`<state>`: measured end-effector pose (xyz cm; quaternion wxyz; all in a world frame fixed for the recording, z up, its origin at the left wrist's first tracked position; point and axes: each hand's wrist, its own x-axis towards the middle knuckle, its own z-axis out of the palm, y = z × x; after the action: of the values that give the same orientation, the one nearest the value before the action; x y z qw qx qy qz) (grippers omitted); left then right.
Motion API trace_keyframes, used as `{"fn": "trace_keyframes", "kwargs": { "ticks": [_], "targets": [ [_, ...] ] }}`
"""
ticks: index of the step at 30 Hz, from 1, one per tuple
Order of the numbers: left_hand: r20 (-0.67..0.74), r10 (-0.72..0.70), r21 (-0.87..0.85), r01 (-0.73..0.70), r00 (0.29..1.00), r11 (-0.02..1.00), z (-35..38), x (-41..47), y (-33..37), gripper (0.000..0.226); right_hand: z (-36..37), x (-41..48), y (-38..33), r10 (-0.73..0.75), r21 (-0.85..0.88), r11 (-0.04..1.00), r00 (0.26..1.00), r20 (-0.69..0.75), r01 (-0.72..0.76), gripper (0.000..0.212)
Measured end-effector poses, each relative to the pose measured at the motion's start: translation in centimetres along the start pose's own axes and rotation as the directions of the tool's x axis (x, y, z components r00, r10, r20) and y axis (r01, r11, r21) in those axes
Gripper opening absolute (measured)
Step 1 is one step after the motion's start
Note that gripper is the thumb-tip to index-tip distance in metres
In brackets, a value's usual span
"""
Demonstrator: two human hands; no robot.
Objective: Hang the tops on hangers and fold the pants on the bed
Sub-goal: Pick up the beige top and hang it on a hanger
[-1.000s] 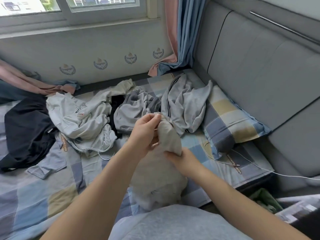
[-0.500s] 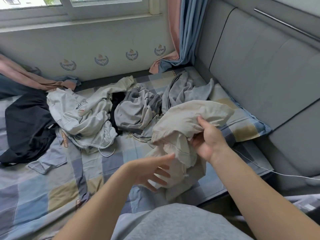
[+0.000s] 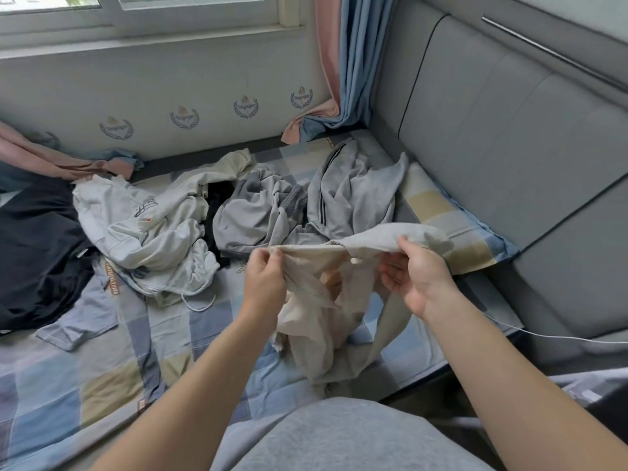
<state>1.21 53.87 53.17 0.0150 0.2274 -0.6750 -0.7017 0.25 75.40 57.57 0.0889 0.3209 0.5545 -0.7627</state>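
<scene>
A beige garment (image 3: 326,317) hangs in the air over the near edge of the bed (image 3: 112,368). My left hand (image 3: 265,283) pinches its upper edge at the left. My right hand (image 3: 414,277) grips the same edge further right, thumb on top, so the edge is stretched between them and the rest droops down. Behind it on the bed lie a light grey hoodie (image 3: 149,232), a grey top (image 3: 255,219), grey pants with dark side stripes (image 3: 353,198) and a black garment (image 3: 37,246).
A checked pillow (image 3: 452,226) lies against the grey padded headboard (image 3: 509,130) at the right. A white cable (image 3: 543,334) runs off the right side. Pink and blue curtains (image 3: 339,62) hang in the far corner under the window.
The view has tilted slightly. My left hand rose and took hold of the beige garment's edge. The bunched garment has been spread out between both hands.
</scene>
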Motion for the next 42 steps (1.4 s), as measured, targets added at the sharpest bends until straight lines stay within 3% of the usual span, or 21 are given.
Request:
{"fn": "trace_keyframes", "kwargs": {
  "ticks": [2, 6, 8, 10, 12, 14, 16, 19, 20, 22, 23, 24, 25, 26, 28, 31, 34, 36, 38, 40, 42],
  "targets": [
    [-0.009, 0.007, -0.003, -0.007, 1.000, 1.000, -0.3, 0.5, 0.9, 0.024, -0.6, 0.5, 0.4, 0.015, -0.015, 1.000, 1.000, -0.013, -0.015, 0.030],
    [-0.031, 0.007, -0.021, -0.008, 0.999, 1.000, -0.7, 0.6, 2.5, 0.022, -1.1, 1.4, 1.0, 0.079, 0.165, 0.984, 0.996, -0.043, -0.071, 0.027],
    [-0.007, -0.009, -0.036, 0.009, 1.000, 0.999, -0.8, 0.4, 3.2, 0.021, -1.2, 1.5, 1.9, 0.028, 0.042, 0.999, 0.995, -0.096, -0.025, 0.029],
    [0.036, -0.015, -0.055, 0.017, 0.999, 0.998, -0.7, -0.2, 3.8, 0.021, -0.6, 0.8, 3.5, -0.094, -0.206, 0.976, 0.991, -0.099, 0.072, 0.043],
    [0.088, -0.011, -0.063, 0.017, 0.996, 0.998, -0.4, -1.1, 4.3, 0.021, 0.5, -0.3, 5.0, -0.217, -0.440, 0.878, 0.976, -0.015, 0.189, 0.075],
    [0.155, 0.005, -0.067, 0.006, 0.988, 0.998, 0.1, -2.0, 4.7, 0.019, 2.0, -0.6, 6.2, -0.247, -0.524, 0.808, 0.962, 0.114, 0.269, 0.095],
    [0.199, 0.033, -0.064, -0.020, 0.980, 0.998, 0.5, -2.7, 4.8, 0.018, 3.1, 0.0, 6.9, -0.269, -0.596, 0.738, 0.948, 0.169, 0.316, 0.081],
    [0.200, 0.066, -0.059, -0.056, 0.978, 0.997, 0.6, -3.2, 4.4, 0.019, 3.1, 1.6, 7.1, -0.278, -0.793, 0.529, 0.945, 0.174, 0.302, 0.021],
    [0.192, 0.066, -0.069, -0.054, 0.979, 0.996, 0.5, -3.1, 4.2, 0.020, 2.7, 2.1, 7.1, -0.280, -0.833, 0.474, 0.946, 0.165, 0.286, 0.010],
    [0.145, 0.064, -0.071, -0.054, 0.987, 0.996, -0.1, -2.5, 3.8, 0.021, 1.4, 2.9, 7.0, -0.311, -0.862, 0.428, 0.940, 0.140, 0.270, 0.010],
    [0.096, 0.081, -0.047, -0.077, 0.992, 0.996, -0.6, -1.9, 3.6, 0.021, 0.6, 3.3, 6.8, -0.312, -0.839, 0.486, 0.945, 0.095, 0.245, 0.013],
    [0.035, 0.122, 0.010, -0.122, 0.992, 0.992, -1.3, -1.3, 3.3, 0.022, -0.2, 3.8, 6.6, -0.276, -0.748, 0.635, 0.961, 0.016, 0.194, 0.018],
    [-0.022, 0.178, 0.098, -0.175, 0.984, 0.980, -1.9, -0.7, 2.9, 0.022, -0.8, 4.0, 6.2, -0.180, -0.544, 0.830, 0.982, -0.054, 0.123, 0.025],
    [-0.064, 0.225, 0.195, -0.209, 0.972, 0.958, -2.5, -0.1, 2.6, 0.022, -1.4, 4.1, 6.0, -0.072, -0.277, 0.960, 0.994, -0.086, 0.046, 0.031],
    [-0.119, 0.247, 0.321, -0.198, 0.962, 0.926, -3.4, 0.7, 1.5, 0.022, -2.8, 4.0, 5.5, 0.042, 0.090, 0.995, 0.994, -0.096, -0.034, 0.038],
    [-0.163, 0.079, 0.277, -0.031, 0.983, 0.960, -3.2, 1.6, -0.3, 0.021, -4.3, 3.5, 5.0, 0.044, 0.130, 0.991, 0.996, -0.074, -0.034, 0.035],
    [-0.111, -0.127, 0.187, 0.146, 0.986, 0.971, -2.2, 1.9, -1.4, 0.021, -5.0, 2.7, 5.2, 0.034, -0.110, 0.994, 0.992, 0.118, -0.021, 0.010],
    [-0.049, -0.200, 0.164, 0.205, 0.979, 0.965, -1.8, 2.0, -1.7, 0.022, -5.4, 2.6, 5.3, 0.043, -0.501, 0.862, 0.975, 0.218, 0.074, 0.038],
    [-0.003, -0.231, 0.164, 0.228, 0.973, 0.960, -1.8, 2.1, -1.9, 0.022, -5.4, 2.5, 5.6, 0.036, -0.790, 0.587, 0.970, 0.242, 0.176, 0.039],
    [0.055, -0.243, 0.147, 0.232, 0.969, 0.961, -2.0, 2.0, -1.6, 0.029, -5.4, 2.6, 5.7, -0.062, -0.920, 0.346, 0.983, 0.174, 0.185, 0.020],
    [0.119, -0.217, 0.182, 0.193, 0.969, 0.964, -2.5, 2.1, -1.2, 0.052, -5.8, 3.1, 6.0, -0.212, -0.926, 0.340, 0.973, 0.095, 0.165, 0.018]
  ]
}}
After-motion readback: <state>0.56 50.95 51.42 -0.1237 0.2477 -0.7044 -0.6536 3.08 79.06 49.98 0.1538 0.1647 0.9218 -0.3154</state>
